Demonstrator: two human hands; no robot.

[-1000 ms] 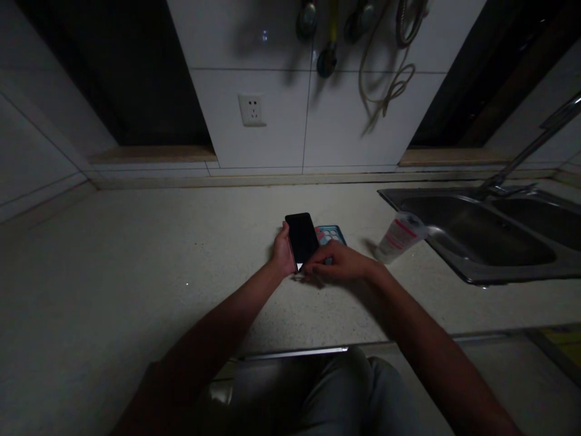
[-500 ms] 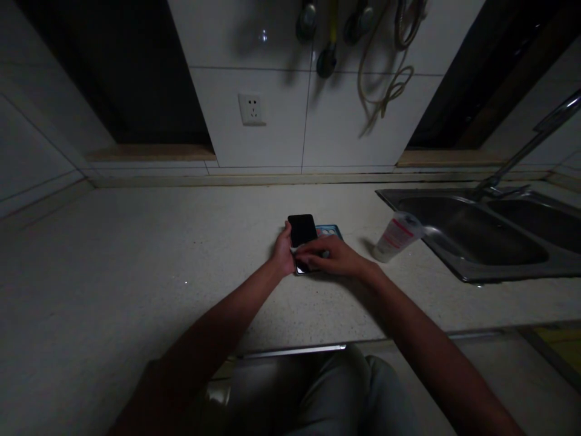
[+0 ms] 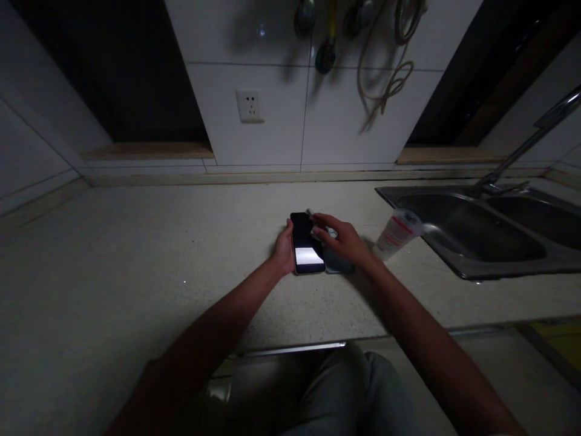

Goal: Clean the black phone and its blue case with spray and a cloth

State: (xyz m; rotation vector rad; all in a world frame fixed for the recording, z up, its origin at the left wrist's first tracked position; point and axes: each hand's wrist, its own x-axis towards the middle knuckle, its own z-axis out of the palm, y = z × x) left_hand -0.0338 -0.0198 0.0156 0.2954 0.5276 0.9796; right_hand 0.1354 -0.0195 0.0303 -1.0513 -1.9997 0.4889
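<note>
My left hand (image 3: 284, 249) is closed around the left edge of a black smartphone (image 3: 302, 236), screen up over the counter. A bright white patch shows on the lower part of its screen. My right hand (image 3: 338, 237) is over the phone's upper right side, fingers bent around a small white wipe (image 3: 310, 212); parts of it stick out at the fingertips, the rest is hidden. Under that hand and forearm lies a flat dark item (image 3: 338, 264), mostly covered, too dim to name. A clear plastic cup (image 3: 396, 235) with red print leans beside my right wrist.
The pale counter (image 3: 136, 254) runs along a tiled wall with a power socket (image 3: 249, 106). At the right is a double steel sink (image 3: 472, 233) with a tap (image 3: 521, 145). Pipe fittings and a tied cord (image 3: 393, 85) hang on the wall.
My right hand has moved from the phone's lower part up toward its top right, uncovering the bright patch on the screen. My left hand keeps hold of the phone.
</note>
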